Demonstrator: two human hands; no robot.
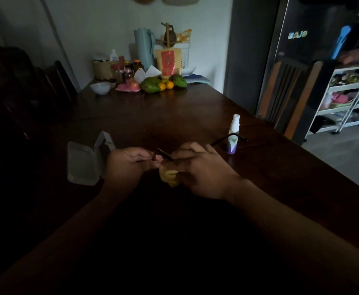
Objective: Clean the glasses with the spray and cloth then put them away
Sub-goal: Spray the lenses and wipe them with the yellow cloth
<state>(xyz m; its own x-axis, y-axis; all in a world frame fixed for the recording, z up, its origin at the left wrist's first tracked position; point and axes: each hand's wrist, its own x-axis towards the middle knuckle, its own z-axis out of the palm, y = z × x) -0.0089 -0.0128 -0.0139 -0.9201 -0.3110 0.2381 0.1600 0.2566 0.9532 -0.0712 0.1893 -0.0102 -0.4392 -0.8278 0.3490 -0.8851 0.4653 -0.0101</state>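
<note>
Dark-framed glasses (163,156) hang between my two hands above the dark wooden table (174,116). My left hand (129,161) pinches the frame at its left end. My right hand (202,171) presses a yellow cloth (169,175) against the right lens. One temple arm (227,138) sticks out to the right, past the spray. The small white and purple spray bottle (233,135) stands upright just right of my right hand. An open pale glasses case (84,165) lies left of my left hand.
At the far end of the table stand jars, a white bowl (100,87), mangoes and oranges (159,85), a pitcher and a basket. A wooden chair (291,96) and a white shelf trolley (349,99) stand to the right, a dark chair to the left.
</note>
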